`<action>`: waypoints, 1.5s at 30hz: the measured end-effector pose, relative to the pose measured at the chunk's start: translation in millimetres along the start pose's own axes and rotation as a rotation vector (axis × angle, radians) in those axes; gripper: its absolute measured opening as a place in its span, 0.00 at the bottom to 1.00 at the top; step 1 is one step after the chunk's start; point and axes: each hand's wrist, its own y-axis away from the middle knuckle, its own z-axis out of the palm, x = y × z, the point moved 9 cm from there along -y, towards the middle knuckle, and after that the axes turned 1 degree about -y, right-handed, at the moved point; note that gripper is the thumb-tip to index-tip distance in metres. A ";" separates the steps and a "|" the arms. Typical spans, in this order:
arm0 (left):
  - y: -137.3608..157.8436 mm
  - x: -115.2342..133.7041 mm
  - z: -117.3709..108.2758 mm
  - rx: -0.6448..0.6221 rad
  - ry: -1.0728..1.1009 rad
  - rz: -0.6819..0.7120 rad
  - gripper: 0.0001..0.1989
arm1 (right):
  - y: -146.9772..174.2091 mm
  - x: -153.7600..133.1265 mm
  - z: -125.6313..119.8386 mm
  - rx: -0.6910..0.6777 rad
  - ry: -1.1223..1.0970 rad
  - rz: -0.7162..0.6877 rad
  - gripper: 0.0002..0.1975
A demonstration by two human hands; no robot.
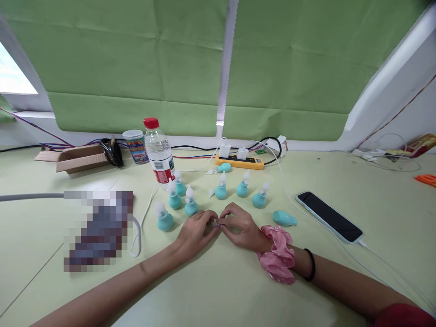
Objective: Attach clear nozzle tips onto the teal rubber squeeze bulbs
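Note:
My left hand and my right hand meet fingertip to fingertip low over the table. Both pinch at a small whitish piece, mostly hidden by the fingers, too small to name. Just beyond stand several turquoise squeeze bulbs with clear pointed tips, among them one bulb left of my left hand and another bulb past my right hand. A turquoise bulb without a tip lies on its side near my right wrist. Another turquoise bulb lies farther back beside small clear parts.
A red-capped bottle and a printed cup stand at back left, near an open cardboard box. A yellow power strip lies at the back. A phone with a white cable lies right. A blurred-out object is left.

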 end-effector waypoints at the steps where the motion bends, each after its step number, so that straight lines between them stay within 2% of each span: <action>1: 0.0 0.2 -0.3 0.000 0.000 -0.001 0.06 | 0.2 -0.4 0.6 -0.009 0.013 -0.003 0.09; 11: 0.2 1.5 -2.1 -0.001 0.002 -0.002 0.05 | 2.1 -3.9 5.9 -0.072 0.102 -0.050 0.10; 27: -0.3 1.7 -3.5 0.019 0.020 0.002 0.05 | -0.9 -5.6 5.6 -0.075 0.050 -0.016 0.08; 33: 1.6 -5.3 -4.6 0.048 0.103 -0.062 0.06 | -1.0 5.1 2.5 -0.019 -0.037 0.071 0.15; 36: 1.8 -8.2 -7.0 0.073 0.172 -0.105 0.07 | -1.3 9.6 3.7 -0.037 -0.043 0.111 0.19; 40: 0.7 -4.5 -6.5 0.038 0.212 -0.088 0.05 | -2.1 10.9 4.2 -0.048 -0.056 0.130 0.14; 45: 1.5 -5.0 -7.9 0.031 0.232 -0.107 0.06 | -3.1 8.9 -0.7 0.003 -0.045 0.132 0.10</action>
